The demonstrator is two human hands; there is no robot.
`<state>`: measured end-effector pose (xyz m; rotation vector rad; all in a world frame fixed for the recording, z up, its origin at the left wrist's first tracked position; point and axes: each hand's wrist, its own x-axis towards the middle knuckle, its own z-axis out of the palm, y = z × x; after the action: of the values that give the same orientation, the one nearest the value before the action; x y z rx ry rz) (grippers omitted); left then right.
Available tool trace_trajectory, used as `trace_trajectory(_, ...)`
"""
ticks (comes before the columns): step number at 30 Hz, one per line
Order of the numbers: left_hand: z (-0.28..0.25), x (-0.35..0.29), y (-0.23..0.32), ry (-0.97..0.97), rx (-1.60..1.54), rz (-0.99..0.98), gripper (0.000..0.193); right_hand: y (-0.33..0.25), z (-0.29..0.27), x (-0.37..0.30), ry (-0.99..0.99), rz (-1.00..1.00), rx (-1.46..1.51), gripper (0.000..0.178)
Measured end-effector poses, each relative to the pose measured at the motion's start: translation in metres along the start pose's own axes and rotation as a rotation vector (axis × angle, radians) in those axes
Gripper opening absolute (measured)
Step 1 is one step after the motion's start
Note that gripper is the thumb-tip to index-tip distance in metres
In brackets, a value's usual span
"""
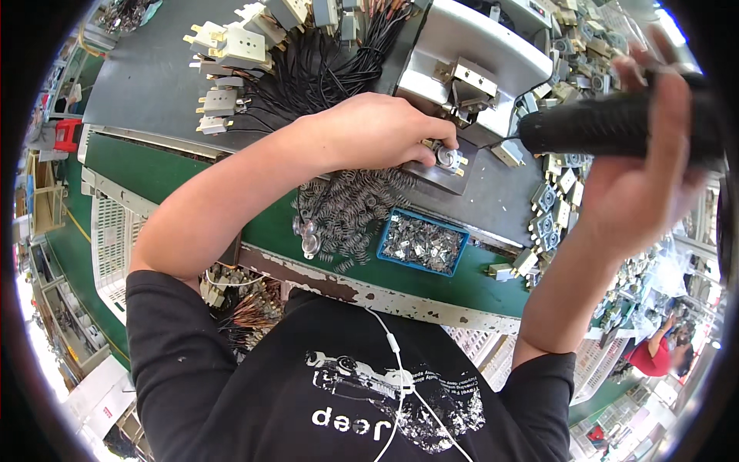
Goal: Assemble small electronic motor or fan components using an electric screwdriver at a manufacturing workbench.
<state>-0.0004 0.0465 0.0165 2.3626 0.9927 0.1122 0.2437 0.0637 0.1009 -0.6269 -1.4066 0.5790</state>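
Note:
My left hand (381, 131) reaches across the bench. Its thumb and fingertips grip a small plug part (449, 159) with brass prongs, which rests on a dark metal block (439, 181) in front of a silver machine (431, 50). On the right, my right hand (635, 192) is wrapped round a black power screwdriver (593, 127), held up above the bench. The tool's thin tip points left, toward the machine; its rear end is blurred. Below my left hand lies a heap of small metal springs (354, 212), with a blue tray (381, 250) of small metal pieces beside it.
Pale plugs (242, 46) with black cables (315, 73) are piled at the back left. Many similar plug parts (546, 223) are spread along the right. A clear-and-metal piece (309, 239) lies by the springs. Another person in red (650, 356) is at the far right.

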Motion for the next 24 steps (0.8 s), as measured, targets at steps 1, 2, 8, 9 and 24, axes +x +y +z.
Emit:
trace_trajectory(1,0.001,0.000,-0.002,0.007,0.003,-0.007,0.030,-0.001,0.004,0.000,0.005,-0.001,0.028,0.029)
trace_trajectory(2,0.003,-0.001,-0.003,0.012,0.000,0.009,0.030,-0.004,0.009,-0.001,0.010,-0.001,0.052,0.028)
trace_trajectory(8,0.003,-0.004,-0.001,0.015,-0.011,0.025,0.031,-0.029,0.052,-0.007,0.033,-0.015,0.193,0.020)
trace_trajectory(9,0.003,-0.004,0.000,0.025,-0.008,0.020,0.031,-0.030,0.058,-0.006,0.034,-0.018,0.219,0.019)
trace_trajectory(24,0.002,-0.007,-0.001,0.006,-0.035,0.026,0.033,-0.003,0.076,-0.008,-0.003,-0.018,0.060,0.063)
